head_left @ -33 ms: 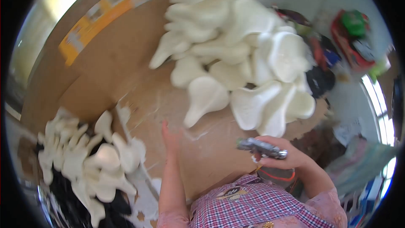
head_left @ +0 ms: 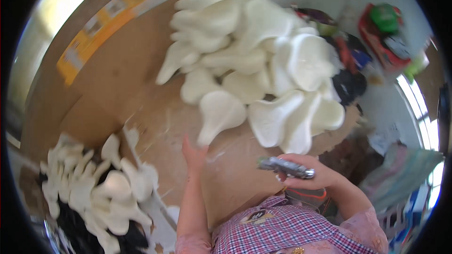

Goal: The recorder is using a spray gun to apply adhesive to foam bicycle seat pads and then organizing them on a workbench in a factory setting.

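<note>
My left hand (head_left: pixel 194 154) reaches over the table with a finger and thumb apart, its fingertips blurred. It is at the narrow end of the nearest cream, bicycle-saddle-shaped foam piece (head_left: pixel 220 113); whether they touch I cannot tell. My right hand (head_left: pixel 308 162) is closed around a silver metal hand tool (head_left: pixel 288 167), whose darker end points left; its exact kind is unclear. Beyond both hands lies a big heap of similar foam pieces (head_left: pixel 254 61), overlapping one another.
More foam pieces (head_left: pixel 110 188) are piled at the lower left over something black. The brown tabletop (head_left: pixel 155 108) has worn whitish patches. An orange cord (head_left: pixel 306 194) hangs below the tool. Dark and red items (head_left: pixel 351 61) lie beyond the heap's right side, and a greenish sack (head_left: pixel 405 174) is at right.
The view has shifted, so the heap appears lower and further left. My left hand and the nearest foam piece's narrow end are closer together. The tool is still in my right hand.
</note>
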`<move>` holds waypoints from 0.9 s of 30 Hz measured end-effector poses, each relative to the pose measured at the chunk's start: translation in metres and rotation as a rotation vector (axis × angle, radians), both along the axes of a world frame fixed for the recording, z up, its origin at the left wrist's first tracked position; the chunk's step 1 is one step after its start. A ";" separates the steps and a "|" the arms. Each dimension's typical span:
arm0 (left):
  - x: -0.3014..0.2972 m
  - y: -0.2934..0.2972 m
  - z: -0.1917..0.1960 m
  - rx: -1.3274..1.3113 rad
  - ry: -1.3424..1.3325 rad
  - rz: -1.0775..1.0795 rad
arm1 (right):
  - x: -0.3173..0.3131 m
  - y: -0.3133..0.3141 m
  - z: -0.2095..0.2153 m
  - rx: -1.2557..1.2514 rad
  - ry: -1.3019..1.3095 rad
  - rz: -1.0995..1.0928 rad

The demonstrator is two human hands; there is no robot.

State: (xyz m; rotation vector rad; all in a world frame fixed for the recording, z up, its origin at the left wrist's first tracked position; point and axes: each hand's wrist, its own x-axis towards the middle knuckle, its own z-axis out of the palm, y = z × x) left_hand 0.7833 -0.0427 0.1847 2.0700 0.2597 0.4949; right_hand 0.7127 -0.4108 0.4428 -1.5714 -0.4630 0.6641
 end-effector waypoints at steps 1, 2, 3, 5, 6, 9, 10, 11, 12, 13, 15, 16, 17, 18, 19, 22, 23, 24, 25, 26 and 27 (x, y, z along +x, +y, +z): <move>0.020 -0.030 0.000 0.136 0.075 -0.039 | 0.001 -0.008 -0.004 -0.011 -0.003 -0.072; 0.031 -0.051 0.002 0.282 0.146 -0.055 | 0.001 -0.014 -0.006 -0.022 -0.013 -0.066; 0.038 -0.059 0.004 0.287 0.143 -0.080 | 0.001 -0.019 -0.007 -0.024 -0.020 -0.036; 0.043 -0.058 0.010 0.354 0.337 0.056 | -0.002 -0.026 -0.007 0.000 -0.011 -0.081; 0.039 -0.054 0.018 0.363 0.348 0.072 | -0.002 -0.027 -0.006 0.018 -0.002 -0.104; 0.010 -0.025 0.067 0.235 0.100 0.004 | 0.005 -0.030 -0.013 0.025 -0.008 -0.080; -0.011 -0.007 0.094 0.422 -0.006 -0.010 | 0.007 -0.029 -0.015 0.017 -0.013 -0.078; -0.032 0.008 0.125 0.610 -0.107 -0.026 | 0.009 -0.025 -0.012 0.021 -0.019 -0.050; -0.053 0.018 0.156 0.623 -0.085 0.014 | 0.013 -0.020 -0.010 0.032 -0.010 -0.006; -0.074 0.026 0.190 0.358 0.084 0.063 | 0.016 -0.014 -0.009 0.006 -0.028 0.041; -0.100 0.047 0.240 0.086 0.454 0.099 | 0.022 0.002 -0.015 -0.009 -0.031 0.108; -0.104 0.061 0.256 0.080 0.667 0.077 | 0.023 0.009 -0.017 -0.008 -0.028 0.147; -0.111 0.081 0.250 0.111 0.708 0.054 | 0.022 0.017 -0.018 -0.015 -0.023 0.193; -0.111 0.092 0.243 0.114 0.840 0.041 | 0.020 0.024 -0.015 -0.028 -0.014 0.235; -0.114 0.106 0.219 0.089 0.954 0.083 | 0.016 0.031 -0.013 -0.024 -0.015 0.282; -0.140 0.156 0.128 -0.440 0.509 0.560 | 0.004 0.053 -0.008 -0.018 -0.054 0.385; -0.134 0.150 0.119 -0.665 0.274 0.620 | 0.000 0.054 -0.007 -0.049 -0.037 0.365; -0.130 0.138 0.125 -0.860 0.296 0.433 | -0.003 0.051 -0.006 -0.080 -0.018 0.340; -0.140 0.144 0.105 -0.696 0.413 0.368 | -0.004 0.050 -0.003 -0.119 -0.014 0.371; -0.150 0.149 0.082 -0.531 0.531 0.302 | -0.009 0.049 0.001 -0.120 -0.022 0.403; -0.152 0.138 0.064 -0.542 0.527 0.306 | -0.012 0.047 0.003 -0.151 -0.006 0.359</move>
